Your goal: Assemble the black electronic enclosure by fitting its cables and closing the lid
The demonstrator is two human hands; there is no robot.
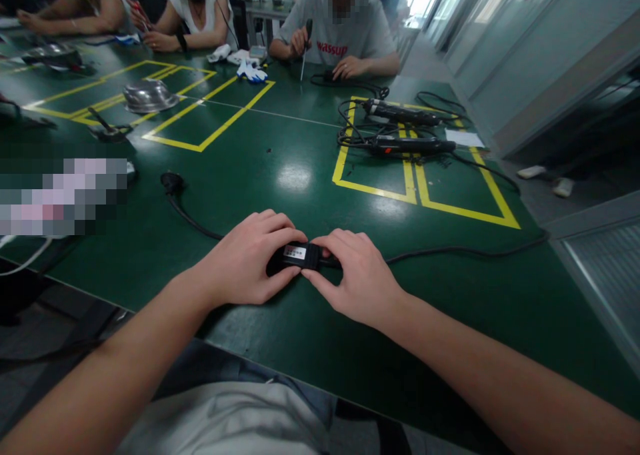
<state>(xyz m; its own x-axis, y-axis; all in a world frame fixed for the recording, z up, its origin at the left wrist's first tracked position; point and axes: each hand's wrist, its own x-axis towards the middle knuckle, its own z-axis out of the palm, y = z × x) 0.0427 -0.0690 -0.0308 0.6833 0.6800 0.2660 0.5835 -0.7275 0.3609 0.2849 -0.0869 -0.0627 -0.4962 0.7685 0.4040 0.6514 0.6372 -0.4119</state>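
A small black inline box (306, 255) with a white printed label lies low over the green table, joined to a black power cord (450, 250). My left hand (253, 258) grips its left end between thumb and fingers. My right hand (357, 272) pinches around the right end, where the cord leaves the box. The fingertips of both hands nearly meet at the box. To the left, the cord runs out from under my left hand to a black plug (173, 183) resting on the table. The box's underside is hidden.
Two black corded handheld tools (413, 145) lie at the right within yellow tape (377, 192). Metal bowls (150, 96) and white-and-blue gloves (253, 72) sit farther back. Across the table, a person (345, 35) holds a screwdriver (305, 48); other people sit at the left.
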